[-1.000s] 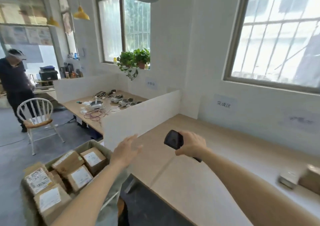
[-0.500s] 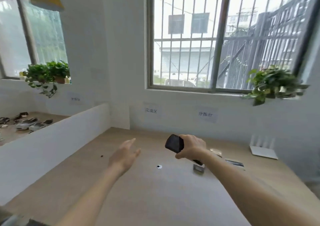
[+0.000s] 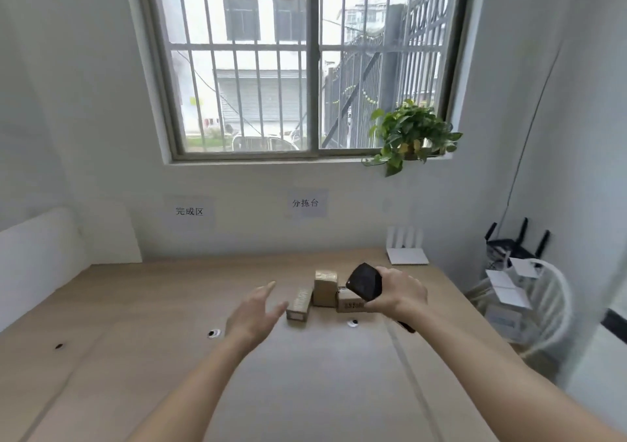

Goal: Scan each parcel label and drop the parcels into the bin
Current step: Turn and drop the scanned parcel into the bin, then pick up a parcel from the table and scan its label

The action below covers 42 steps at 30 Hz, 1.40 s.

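Three small cardboard parcels stand together on the wooden table [image 3: 135, 357]: a narrow one [image 3: 299, 304] at the left, an upright one [image 3: 325, 287] in the middle, and a low one [image 3: 349, 303] at the right, partly hidden. My right hand [image 3: 398, 294] grips a black handheld scanner [image 3: 364, 285] just right of and above the parcels. My left hand [image 3: 256, 314] hovers with fingers spread, just left of the narrow parcel, holding nothing. The bin is out of view.
A white router [image 3: 406, 250] stands at the table's back right. A white chair [image 3: 539, 306] with papers and a black router [image 3: 517, 243] is off the right edge. A white divider [image 3: 37, 248] borders the left. Two small round fittings [image 3: 213, 333] sit in the tabletop.
My view has swung right from the bin of parcels to the table under the window. The three parcels came into view. Both hands kept their pose, scanner still held.
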Tool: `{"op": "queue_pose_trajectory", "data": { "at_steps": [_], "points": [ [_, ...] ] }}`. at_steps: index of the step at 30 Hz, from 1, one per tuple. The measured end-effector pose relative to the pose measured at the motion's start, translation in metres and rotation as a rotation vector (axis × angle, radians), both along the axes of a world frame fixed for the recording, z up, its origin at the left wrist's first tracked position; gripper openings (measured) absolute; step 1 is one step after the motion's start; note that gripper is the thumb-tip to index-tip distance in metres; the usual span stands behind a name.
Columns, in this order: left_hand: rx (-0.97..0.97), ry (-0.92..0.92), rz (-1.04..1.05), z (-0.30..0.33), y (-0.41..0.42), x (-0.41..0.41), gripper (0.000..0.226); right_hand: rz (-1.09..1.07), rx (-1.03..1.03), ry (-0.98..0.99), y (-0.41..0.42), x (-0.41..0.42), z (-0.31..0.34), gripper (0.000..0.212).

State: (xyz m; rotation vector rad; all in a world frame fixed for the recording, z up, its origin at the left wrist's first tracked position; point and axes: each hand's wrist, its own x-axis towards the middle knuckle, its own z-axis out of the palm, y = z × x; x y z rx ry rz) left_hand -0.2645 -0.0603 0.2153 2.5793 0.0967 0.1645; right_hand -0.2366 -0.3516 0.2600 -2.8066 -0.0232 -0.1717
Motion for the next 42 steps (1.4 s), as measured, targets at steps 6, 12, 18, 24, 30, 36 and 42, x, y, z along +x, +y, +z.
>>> {"op": "queue_pose_trajectory", "data": {
  "at_steps": [6,12,18,24,30,36,42],
  "points": [
    [-0.010,0.068,-0.066,-0.030,-0.054,0.074,0.065,-0.127,-0.024,0.088,-0.055,0.049,-0.032,0.048],
    [-0.078,0.114,-0.116,-0.066,-0.094,0.171,0.067,-0.167,-0.067,0.154,-0.088,0.133,-0.065,0.049],
    [-0.117,0.168,-0.148,-0.112,-0.120,0.263,0.067,-0.183,-0.050,0.231,-0.109,0.220,-0.094,0.050],
    [-0.106,0.232,-0.180,-0.146,-0.132,0.333,0.069,-0.195,-0.015,0.287,-0.119,0.287,-0.118,0.044],
    [-0.134,0.330,-0.164,-0.187,-0.141,0.385,0.072,-0.177,-0.006,0.388,-0.127,0.343,-0.158,0.046],
    [-0.135,0.421,-0.124,-0.230,-0.159,0.426,0.072,-0.142,0.004,0.489,-0.137,0.403,-0.203,0.043],
    [-0.272,0.508,-0.085,-0.273,-0.180,0.473,0.073,-0.114,0.030,0.556,-0.147,0.462,-0.252,0.045]
  ]
}}
